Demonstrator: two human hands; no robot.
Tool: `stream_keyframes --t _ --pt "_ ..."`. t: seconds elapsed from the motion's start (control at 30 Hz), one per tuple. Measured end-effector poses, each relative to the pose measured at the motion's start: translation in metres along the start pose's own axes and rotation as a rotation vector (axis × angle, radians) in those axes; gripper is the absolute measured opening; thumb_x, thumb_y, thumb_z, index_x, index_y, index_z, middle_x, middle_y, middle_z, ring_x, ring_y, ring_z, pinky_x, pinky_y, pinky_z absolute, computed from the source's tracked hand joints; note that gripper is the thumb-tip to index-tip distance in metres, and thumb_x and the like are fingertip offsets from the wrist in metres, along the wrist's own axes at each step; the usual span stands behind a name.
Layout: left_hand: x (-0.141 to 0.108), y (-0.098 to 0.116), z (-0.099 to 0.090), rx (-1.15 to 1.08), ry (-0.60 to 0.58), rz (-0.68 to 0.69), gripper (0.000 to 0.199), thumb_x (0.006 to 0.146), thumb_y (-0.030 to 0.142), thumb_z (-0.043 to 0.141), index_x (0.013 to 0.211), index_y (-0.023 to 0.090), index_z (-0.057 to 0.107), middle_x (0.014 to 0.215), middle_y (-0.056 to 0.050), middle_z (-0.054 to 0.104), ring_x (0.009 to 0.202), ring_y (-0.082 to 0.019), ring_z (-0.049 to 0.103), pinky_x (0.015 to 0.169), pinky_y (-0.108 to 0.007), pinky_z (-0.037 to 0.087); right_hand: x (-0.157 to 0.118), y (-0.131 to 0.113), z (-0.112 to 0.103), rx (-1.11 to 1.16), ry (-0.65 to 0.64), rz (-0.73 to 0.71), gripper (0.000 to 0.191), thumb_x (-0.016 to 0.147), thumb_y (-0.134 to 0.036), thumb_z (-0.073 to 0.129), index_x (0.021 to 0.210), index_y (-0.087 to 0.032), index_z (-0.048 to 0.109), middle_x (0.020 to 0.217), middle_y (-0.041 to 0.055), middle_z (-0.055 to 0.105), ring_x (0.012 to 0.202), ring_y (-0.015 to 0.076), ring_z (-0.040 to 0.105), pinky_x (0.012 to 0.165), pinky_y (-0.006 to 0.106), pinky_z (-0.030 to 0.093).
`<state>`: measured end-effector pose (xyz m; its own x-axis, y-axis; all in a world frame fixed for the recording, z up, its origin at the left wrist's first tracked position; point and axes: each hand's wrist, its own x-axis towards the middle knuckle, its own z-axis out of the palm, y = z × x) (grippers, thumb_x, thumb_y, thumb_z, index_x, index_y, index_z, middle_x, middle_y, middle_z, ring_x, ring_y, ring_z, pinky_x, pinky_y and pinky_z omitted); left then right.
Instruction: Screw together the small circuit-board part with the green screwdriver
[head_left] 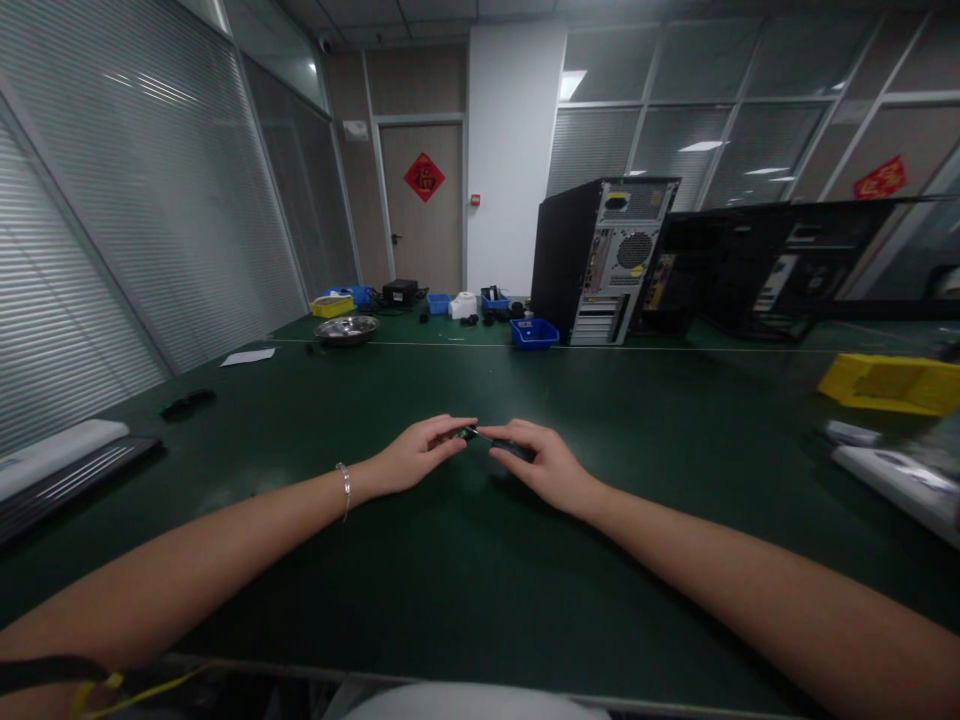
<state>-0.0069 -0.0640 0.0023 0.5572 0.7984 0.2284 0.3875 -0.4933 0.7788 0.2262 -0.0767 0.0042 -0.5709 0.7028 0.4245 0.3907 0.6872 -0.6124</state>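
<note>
Over the middle of the green table (420,590), my two hands almost meet at the fingertips. My left hand (416,452), with a bracelet (345,490) at the wrist, pinches a small dark green piece (466,434), too small to identify. In my right hand (551,465) is a screwdriver (514,447) with a dark handle, gripped between thumb and fingers. Its thin metal shaft points left and its tip reaches the small piece. The fingers hide part of both things.
Computer towers (585,260) stand at the back right, behind a blue bin (534,334). A yellow bin (892,384) lies far right. A metal dish (346,330) sits back left. A keyboard-like dark object (82,480) is near the left edge.
</note>
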Motion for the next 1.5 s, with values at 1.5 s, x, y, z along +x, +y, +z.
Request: stream_keyframes --t 1.5 --pt "-0.0028 -0.0001 -0.0047 0.01 0.083 0.048 0.029 0.086 0.024 0.052 0.113 0.018 0.061 0.098 -0.005 0.068 0.085 -0.016 0.063 0.078 -0.027 0.049 0.0021 0.0062 -0.0005 0.113 -0.068 0.098 0.033 0.088 -0.029 0.054 0.121 -0.025 0.058 0.097 0.0042 0.062 0.082 0.0167 0.056 0.068 0.028 0.043"
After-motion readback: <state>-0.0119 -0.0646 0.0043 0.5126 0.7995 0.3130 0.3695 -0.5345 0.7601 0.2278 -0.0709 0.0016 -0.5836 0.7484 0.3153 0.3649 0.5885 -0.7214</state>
